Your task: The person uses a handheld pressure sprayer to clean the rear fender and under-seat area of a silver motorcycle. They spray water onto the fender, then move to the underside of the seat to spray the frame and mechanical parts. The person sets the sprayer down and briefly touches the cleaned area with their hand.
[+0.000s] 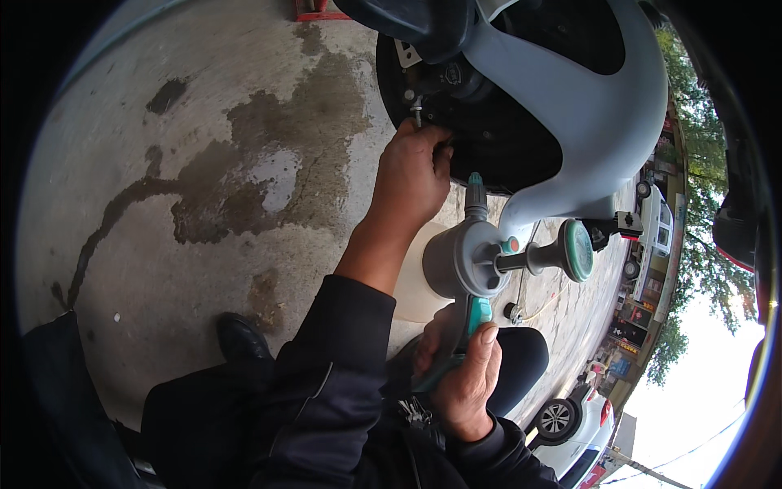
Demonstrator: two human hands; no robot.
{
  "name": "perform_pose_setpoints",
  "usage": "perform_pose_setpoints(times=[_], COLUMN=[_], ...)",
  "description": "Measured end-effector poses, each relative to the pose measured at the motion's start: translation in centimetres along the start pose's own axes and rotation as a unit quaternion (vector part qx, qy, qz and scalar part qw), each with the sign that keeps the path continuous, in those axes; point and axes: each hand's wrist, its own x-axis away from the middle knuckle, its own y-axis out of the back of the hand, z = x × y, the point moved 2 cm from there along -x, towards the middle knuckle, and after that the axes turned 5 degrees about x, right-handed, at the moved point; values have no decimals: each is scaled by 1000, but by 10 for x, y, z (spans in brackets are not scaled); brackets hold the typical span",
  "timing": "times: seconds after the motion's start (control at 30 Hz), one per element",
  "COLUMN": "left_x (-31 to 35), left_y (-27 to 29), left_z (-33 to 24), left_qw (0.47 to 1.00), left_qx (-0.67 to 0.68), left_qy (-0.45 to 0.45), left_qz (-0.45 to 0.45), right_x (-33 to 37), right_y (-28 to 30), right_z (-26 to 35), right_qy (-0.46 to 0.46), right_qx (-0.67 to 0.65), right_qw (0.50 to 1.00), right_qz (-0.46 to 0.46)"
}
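My right hand (472, 383) is wrapped round the handle of a pump sprayer (464, 262), the thumb on its teal trigger (481, 312). The sprayer has a grey head, a pale translucent bottle and a pump knob (577, 251). Its teal-tipped nozzle (476, 189) points at the dark inner side of a vehicle with a grey-blue curved panel (607, 110). Just left of the nozzle, my left hand (414, 169) reaches to that dark part, fingers closed beside a small silver metal fitting (418, 107). What lies between these fingertips is hidden.
Dark wet stains (216, 191) spread over the concrete floor at the left. My black shoe (243, 338) stands below them. A red object (320, 11) is at the top edge. A white van (654, 228) and a white car (574, 432) are on the right.
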Motion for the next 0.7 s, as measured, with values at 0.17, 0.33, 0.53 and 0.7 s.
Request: perform_pose_setpoints(times=[0.17, 0.33, 0.53, 0.7], left_x=[-3, 0, 5, 9], left_y=[3, 4, 2, -2], left_z=[-9, -11, -10, -9], left_qw=[998, 992, 984, 984], left_qx=[-40, -91, -102, -109], left_qy=[-38, -72, -109, -99], left_qz=[-16, -49, -95, -102], right_x=[0, -1, 1, 0], right_y=[-4, -1, 7, 14], right_z=[9, 9, 6, 16], right_qy=[-12, -27, -8, 1], right_qx=[-1, -11, 40, 114], right_qw=[1000, 1000, 999, 993], right_qz=[-1, -2, 9, 11])
